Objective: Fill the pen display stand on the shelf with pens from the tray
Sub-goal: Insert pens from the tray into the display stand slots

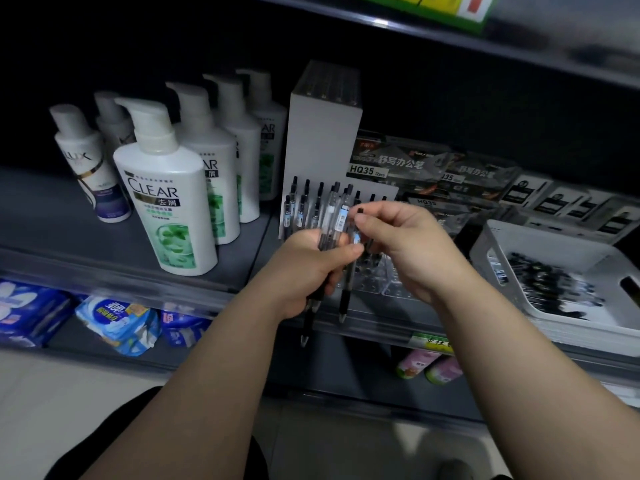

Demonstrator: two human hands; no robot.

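Dim shop shelf (104,216) carries the pen display stand (322,140) just beyond both hands; left hand (311,268) grips a bundle of pens (332,216) upright, fingers curled round them; right hand (408,244), palm down beside it, pinches one pen's top (360,211), probably to separate it; next it needs an empty slot; tray (498,233) sits right of that hand.

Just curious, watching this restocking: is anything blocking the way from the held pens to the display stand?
Nothing visible does. The pen display stand sits right behind the pens in the left hand; shampoo bottles stand off to its left, the tray off to its right.
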